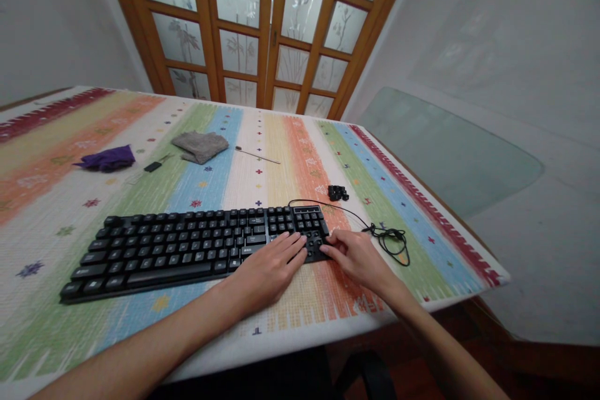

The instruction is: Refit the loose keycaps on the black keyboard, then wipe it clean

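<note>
A black keyboard lies across the striped tablecloth. My left hand rests flat with fingers stretched onto the keys at the keyboard's right end. My right hand sits at the keyboard's right edge, fingers curled against its corner; whether anything is pinched in them is hidden. The keyboard's black cable lies coiled just right of my right hand. A small pile of loose black keycaps sits behind the keyboard's right end.
A grey cloth, a purple cloth, a small black object and a thin stick tool lie at the far side. The table's right edge drops off beside a glass panel. A wooden glazed door stands behind.
</note>
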Available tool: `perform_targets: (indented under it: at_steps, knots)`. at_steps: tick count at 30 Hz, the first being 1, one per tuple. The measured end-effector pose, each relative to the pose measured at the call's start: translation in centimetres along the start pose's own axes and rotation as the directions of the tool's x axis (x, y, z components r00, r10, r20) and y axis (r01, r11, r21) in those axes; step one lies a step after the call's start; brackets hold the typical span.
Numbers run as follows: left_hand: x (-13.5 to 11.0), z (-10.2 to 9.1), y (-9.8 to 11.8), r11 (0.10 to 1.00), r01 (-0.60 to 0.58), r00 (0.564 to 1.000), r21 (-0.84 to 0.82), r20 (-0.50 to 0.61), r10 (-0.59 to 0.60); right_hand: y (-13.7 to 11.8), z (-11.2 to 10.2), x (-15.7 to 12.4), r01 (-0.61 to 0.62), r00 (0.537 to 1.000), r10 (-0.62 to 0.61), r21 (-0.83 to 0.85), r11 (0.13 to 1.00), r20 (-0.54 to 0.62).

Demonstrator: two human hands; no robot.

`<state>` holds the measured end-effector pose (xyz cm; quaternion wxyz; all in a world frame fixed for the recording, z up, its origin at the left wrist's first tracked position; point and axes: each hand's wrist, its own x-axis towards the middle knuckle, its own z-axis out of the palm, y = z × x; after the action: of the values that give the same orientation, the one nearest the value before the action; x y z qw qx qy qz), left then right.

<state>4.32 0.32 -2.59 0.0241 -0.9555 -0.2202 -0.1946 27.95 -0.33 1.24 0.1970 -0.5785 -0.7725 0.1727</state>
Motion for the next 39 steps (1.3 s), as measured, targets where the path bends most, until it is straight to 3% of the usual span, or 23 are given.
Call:
perform_targets:
  at_steps: [4,11,18,22,28,39]
  knots:
    - [0.0,-0.1,0.0,1.000,-0.001,1.000,-0.001,-0.003,0.001,0.5,-0.4,-0.8,0.046,0.999,-0.045,0.039,0.998,-0.024]
    - [0.0,-0.2,-0.2,0.999,-0.009,1.000,-0.041,0.000,0.009,1.7,-1.5,-0.6,0.054,0.981,-0.055,-0.007,0.998,-0.185]
    - [0.1,-0.4,-0.5,0.996,-0.017,0.999,-0.083,-0.029,0.014,6.0,-4.3,3.0,-0.013,0.980,-0.021,-0.167,0.986,-0.198]
    - [0.1,-0.4,-0.4,0.997,-0.014,1.000,-0.076,-0.029,0.011,9.2,-4.7,5.6,-0.052,0.974,-0.003,-0.237,0.970,-0.225]
    - [0.0,-0.5,-0.3,0.994,0.001,0.999,-0.107,-0.041,-0.005,11.5,-4.4,7.5,0.010,0.980,-0.071,-0.308,0.951,-0.188]
    - [0.0,-0.3,-0.3,0.998,-0.011,0.999,-0.058,-0.037,0.009,12.2,-4.1,7.9,0.086,0.981,-0.148,-0.406,0.910,-0.123]
